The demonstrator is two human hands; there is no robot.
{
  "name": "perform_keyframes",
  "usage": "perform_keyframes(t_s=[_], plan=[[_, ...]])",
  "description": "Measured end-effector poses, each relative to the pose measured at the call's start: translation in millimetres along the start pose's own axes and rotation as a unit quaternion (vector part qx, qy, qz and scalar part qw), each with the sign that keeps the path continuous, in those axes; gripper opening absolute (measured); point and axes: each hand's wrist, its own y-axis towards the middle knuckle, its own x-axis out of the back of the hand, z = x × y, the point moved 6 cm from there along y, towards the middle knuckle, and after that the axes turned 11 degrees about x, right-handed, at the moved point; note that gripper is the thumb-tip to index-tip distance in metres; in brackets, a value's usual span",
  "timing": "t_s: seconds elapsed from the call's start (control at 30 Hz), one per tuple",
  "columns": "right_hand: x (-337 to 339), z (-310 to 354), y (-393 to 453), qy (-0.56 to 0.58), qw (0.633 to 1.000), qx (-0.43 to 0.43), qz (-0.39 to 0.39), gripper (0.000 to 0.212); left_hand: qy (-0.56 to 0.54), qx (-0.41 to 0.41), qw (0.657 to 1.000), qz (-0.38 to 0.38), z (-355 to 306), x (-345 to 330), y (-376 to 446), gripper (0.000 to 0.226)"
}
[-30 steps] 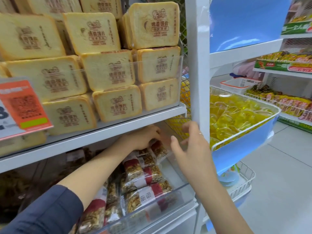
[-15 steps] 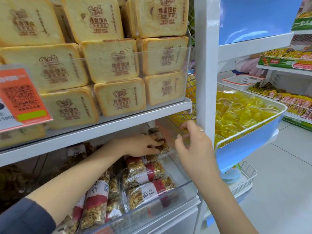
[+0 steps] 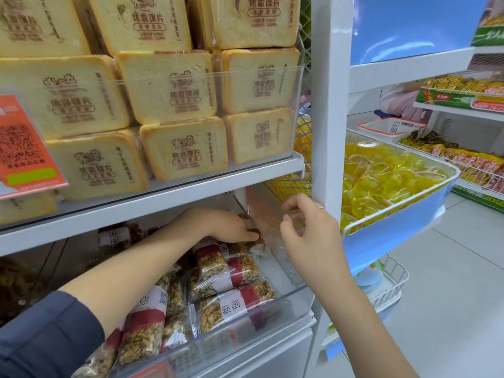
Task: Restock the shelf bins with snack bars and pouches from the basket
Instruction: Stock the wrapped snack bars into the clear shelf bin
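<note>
Left hand [image 3: 226, 227] pinching snack bar [image 3: 252, 236] at bin [image 3: 283, 298] rear; right hand [image 3: 308, 236] loosely spread, empty. Best pressed flat, label upward.

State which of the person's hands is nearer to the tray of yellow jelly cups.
Right. The right hand hovers beside the white post, just left of the tray of yellow jelly cups; the left hand reaches further left, into the snack bar bin.

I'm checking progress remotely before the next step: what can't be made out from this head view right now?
- Basket: not in frame.
- Back of the clear bin: hidden under the white shelf and left hand.
- Snack bar at the left fingertips: mostly covered; grip unclear.
- Right hand: seen from behind; whether it touches the bin wall is unclear.
- Bar labels: too small.
</note>
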Motion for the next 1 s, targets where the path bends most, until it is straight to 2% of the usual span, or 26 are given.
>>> perform_keyframes(t_s=[0.1, 0.17, 0.3, 0.43, 0.63, 0.73, 0.83, 0.9, 1.0], plan=[[0, 0, -1, 0.009, 1.0, 0.001, 0.001, 0.015, 0.022, -0.013, 0.999, 0.024, -2, -12, -3, 0.062], [1, 1, -1, 0.011, 1.0, 0.002, -0.001, 0.015, -0.001, -0.015, 1.0, 0.016, -1, -11, -2, 0.06], [1, 2, -1, 0.019, 1.0, -0.001, 0.004, 0.014, -0.071, -0.04, 0.993, -0.089, 2, 1, -1, 0.039], [1, 0, 0, 0.025, 1.0, -0.002, -0.003, 0.016, -0.047, 0.003, 0.997, -0.061, 7, -10, 1, 0.06], [-1, 1, 0, 0.003, 1.0, 0.003, 0.006, 0.012, -0.026, -0.015, 0.997, -0.07, 5, -6, 2, 0.062], [-4, 4, 1, -0.019, 1.0, 0.016, 0.015, 0.011, -0.06, -0.043, 0.995, -0.061, 9, -9, -4, 0.068], [-22, 14, -3, -0.018, 0.996, 0.032, 0.077, 0.009, -0.163, -0.058, 0.977, -0.122, 27, -3, -28, 0.076], [-42, 25, -11, -0.028, 0.987, 0.033, 0.153, 0.026, -0.189, -0.048, 0.969, -0.154, 43, -2, -48, 0.075], [-76, 41, -23, -0.061, 0.968, 0.012, 0.243, 0.06, -0.164, -0.03, 0.974, -0.157, 61, -8, -67, 0.075]])
